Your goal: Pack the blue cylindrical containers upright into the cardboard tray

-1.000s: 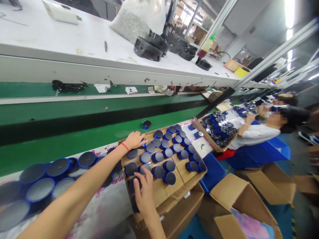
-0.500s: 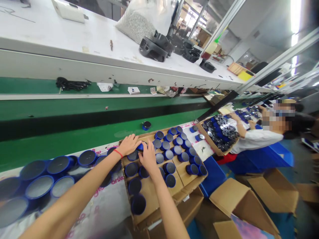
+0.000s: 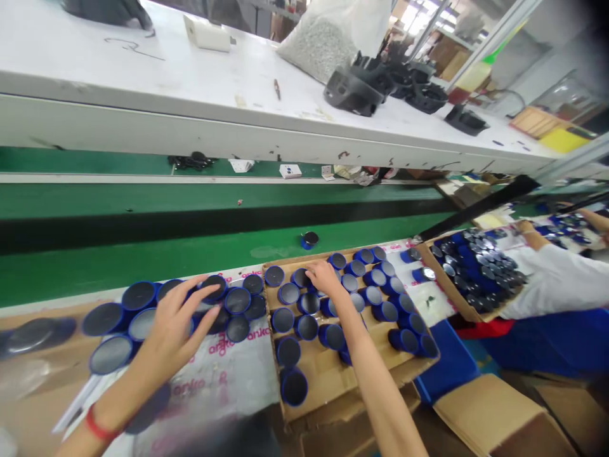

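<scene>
Blue cylindrical pieces with dark round tops (image 3: 236,300) stand in a cluster on the printed plastic sheet (image 3: 200,374). Over that cluster is my left hand (image 3: 178,320), its thumb and fingers spread, fingertips beside one dark top. A red band circles my left wrist. To the right, a shallow cardboard tray (image 3: 304,416) holds several more of these pieces in loose rows. My right hand (image 3: 322,277) reaches into the tray's back part, its fingers curled at the edge of a blue piece (image 3: 300,277).
A single blue piece (image 3: 309,240) sits on the green surface (image 3: 214,238) behind the tray. Above runs a white shelf (image 3: 190,82) with black plastic parts (image 3: 354,89). A co-worker's white sleeve (image 3: 552,279) is beside another full box (image 3: 457,285) at right.
My left hand has moved from the tray to the cluster at left and spread open. My right hand has shifted toward the tray's back edge. The camera view has turned left.
</scene>
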Demonstrator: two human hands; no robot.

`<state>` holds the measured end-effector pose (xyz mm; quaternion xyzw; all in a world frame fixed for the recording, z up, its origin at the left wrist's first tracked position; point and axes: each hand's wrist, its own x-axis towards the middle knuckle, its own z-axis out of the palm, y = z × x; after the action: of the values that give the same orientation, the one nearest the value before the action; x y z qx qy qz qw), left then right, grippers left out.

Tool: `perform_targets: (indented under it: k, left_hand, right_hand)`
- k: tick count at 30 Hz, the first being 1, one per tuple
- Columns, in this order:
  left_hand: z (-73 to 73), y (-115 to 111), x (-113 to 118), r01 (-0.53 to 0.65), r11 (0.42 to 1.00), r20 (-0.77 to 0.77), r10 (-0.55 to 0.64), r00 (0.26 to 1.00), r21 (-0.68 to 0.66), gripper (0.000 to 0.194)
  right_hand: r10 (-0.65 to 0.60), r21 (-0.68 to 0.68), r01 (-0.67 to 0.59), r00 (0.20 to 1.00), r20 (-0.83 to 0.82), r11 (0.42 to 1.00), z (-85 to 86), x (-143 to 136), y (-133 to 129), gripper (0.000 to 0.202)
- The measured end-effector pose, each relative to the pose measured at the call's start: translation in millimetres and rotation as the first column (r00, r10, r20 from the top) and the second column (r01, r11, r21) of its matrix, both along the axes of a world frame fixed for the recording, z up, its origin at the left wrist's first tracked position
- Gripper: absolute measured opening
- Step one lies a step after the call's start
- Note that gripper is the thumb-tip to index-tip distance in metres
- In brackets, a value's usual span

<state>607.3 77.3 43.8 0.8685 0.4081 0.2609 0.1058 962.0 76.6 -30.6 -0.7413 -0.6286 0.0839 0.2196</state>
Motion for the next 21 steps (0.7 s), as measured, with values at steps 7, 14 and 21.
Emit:
perform_targets:
  k: [7,14,21]
  left_hand:
    - [-43.8,-26,-48,-0.135,0.969,-0.257,0.187,0.948,0.208,0.063]
    - [-85.6,-37,-26,-0.222,0.931,-0.391,0.326,0.86,0.289,0.06]
    - [-89.9,-34,-44,-0.075,0.941,-0.461,0.231,0.857,0.331,0.055]
  right_hand:
    - [0.374,-0.026,-0.375,0.927,-0.026,0.927,24.7,-139,-10,0.075]
    - [0.256,-0.061,-0.255,0.967,0.003,0.965,-2.6,-231,5,0.079]
    - [0.145,0.014,-0.144,0.984,-0.101,0.989,3.1,-225,-8,0.068]
